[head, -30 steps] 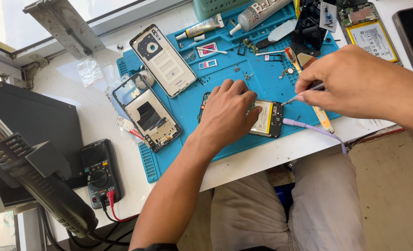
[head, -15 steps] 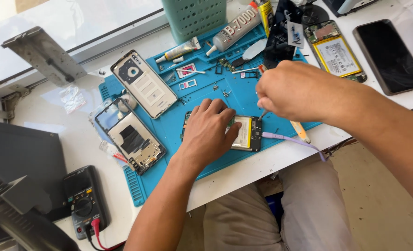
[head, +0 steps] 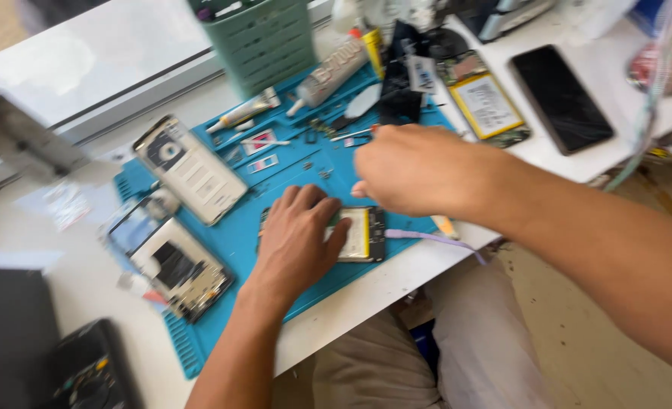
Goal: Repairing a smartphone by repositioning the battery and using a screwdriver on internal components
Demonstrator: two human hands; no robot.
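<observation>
left hand: we see our left hand (head: pixel 299 241) lying palm down on the opened phone (head: pixel 355 233), fingers spread flat and pressing on it, not curled round anything.
right hand: our right hand (head: pixel 419 168) hovers above the mat, just right of and beyond the phone, fingers drawn together; the view is blurred and we cannot tell whether they pinch something.
opened phone: it lies flat near the front edge of the blue work mat (head: pixel 290 163), its pale battery showing at the right of our left hand.
left of the mat: two other dismantled phones, a pale back cover (head: pixel 188 168) farther off and a dark frame (head: pixel 180 269) nearer.
far side: a glue tube (head: pixel 328 76) and a green basket (head: pixel 264 38).
right: a loose battery (head: pixel 487 104) and a black phone (head: pixel 561 97) on the white table (head: pixel 396 284).
</observation>
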